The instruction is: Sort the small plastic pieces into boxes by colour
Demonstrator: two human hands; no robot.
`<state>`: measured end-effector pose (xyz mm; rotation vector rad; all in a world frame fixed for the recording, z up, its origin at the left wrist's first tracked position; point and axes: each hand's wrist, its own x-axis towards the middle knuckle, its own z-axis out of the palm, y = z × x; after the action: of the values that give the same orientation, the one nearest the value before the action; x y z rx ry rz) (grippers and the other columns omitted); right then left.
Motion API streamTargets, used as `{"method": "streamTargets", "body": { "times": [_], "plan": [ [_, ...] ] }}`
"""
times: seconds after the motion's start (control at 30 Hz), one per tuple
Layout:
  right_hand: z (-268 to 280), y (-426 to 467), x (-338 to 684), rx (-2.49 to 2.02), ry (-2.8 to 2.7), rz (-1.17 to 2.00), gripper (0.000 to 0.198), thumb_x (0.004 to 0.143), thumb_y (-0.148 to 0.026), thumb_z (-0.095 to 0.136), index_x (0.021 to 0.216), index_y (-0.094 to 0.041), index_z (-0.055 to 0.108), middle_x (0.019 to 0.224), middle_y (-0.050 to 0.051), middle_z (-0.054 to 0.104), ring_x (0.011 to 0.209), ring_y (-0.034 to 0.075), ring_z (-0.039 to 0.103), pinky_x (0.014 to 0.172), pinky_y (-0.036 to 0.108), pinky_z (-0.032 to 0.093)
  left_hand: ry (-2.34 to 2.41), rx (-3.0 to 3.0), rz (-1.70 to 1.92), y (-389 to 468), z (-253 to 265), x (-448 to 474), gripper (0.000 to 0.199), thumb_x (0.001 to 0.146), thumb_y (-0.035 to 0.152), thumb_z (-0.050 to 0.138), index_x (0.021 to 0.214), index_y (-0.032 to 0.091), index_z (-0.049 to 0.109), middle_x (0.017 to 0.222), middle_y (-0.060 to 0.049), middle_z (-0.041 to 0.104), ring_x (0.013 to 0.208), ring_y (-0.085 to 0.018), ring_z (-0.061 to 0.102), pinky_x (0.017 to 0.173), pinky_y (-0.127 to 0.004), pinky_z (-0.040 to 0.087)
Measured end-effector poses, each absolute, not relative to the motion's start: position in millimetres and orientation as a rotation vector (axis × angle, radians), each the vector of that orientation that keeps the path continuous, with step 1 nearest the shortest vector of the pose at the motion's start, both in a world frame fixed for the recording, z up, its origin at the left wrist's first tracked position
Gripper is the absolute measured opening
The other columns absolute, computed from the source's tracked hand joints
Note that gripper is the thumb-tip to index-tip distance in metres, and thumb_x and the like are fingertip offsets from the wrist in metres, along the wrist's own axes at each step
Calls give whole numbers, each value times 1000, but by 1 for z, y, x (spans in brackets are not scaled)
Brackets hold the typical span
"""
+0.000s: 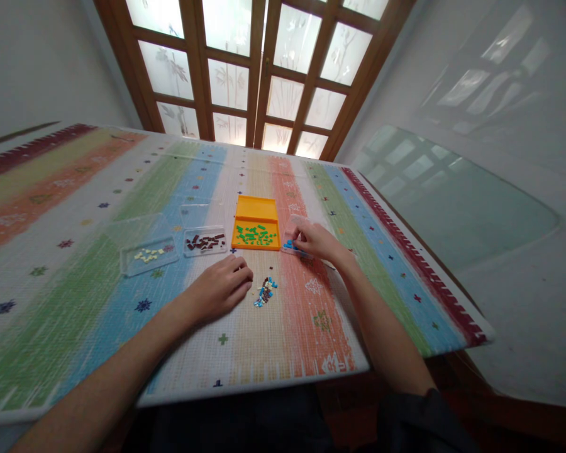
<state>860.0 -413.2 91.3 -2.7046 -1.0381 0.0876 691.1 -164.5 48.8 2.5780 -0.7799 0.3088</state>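
My right hand (314,240) reaches into a clear plastic box (302,254) of small blue toy bricks (288,244). Its thumb and fingertips are closed together there, and whatever sits between them is hidden. My left hand (224,284) rests on the tablecloth, fingers loosely bent and slightly apart, with nothing visible in it. Just right of it lies a small pile of mixed blue, brown and cream bricks (265,292). A single dark brick (271,268) lies above that pile.
An orange case (256,249) with its lid raised holds green bricks (255,235). Left of it stand a clear box (187,251) of dark brown bricks (206,241) and another clear box (127,268) of cream bricks (147,255). A striped cloth (188,352) covers the table.
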Motion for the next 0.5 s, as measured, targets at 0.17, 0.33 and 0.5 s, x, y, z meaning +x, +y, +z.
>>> {"method": "streamTargets", "body": {
  "times": [0.17, 0.33, 0.5],
  "plan": [
    [96, -415, 859, -2722, -1038, 109, 16, 82, -7, 64, 84, -18, 76, 72, 2, 68, 64, 15, 57, 62, 25, 37, -784, 2581, 304, -165, 49, 691, 20, 104, 24, 44, 96, 19, 62, 98, -8, 62, 91, -22, 57, 82, -38, 48],
    [103, -419, 853, -2663, -1056, 72, 19, 80, -7, 61, 82, -18, 76, 67, 1, 66, 61, 14, 55, 62, 26, 35, -790, 2564, 303, -164, 49, 691, 22, 105, 24, 44, 96, 19, 63, 97, -8, 62, 90, -22, 57, 82, -38, 48],
    [106, -417, 826, -2374, -1207, 118, 21, 84, -11, 56, 92, -16, 75, 67, -2, 63, 58, 11, 52, 62, 24, 35, -819, 2545, 304, -161, 49, 691, 27, 107, 25, 41, 98, 17, 65, 97, -9, 63, 88, -21, 58, 80, -36, 48]
  ]
}}
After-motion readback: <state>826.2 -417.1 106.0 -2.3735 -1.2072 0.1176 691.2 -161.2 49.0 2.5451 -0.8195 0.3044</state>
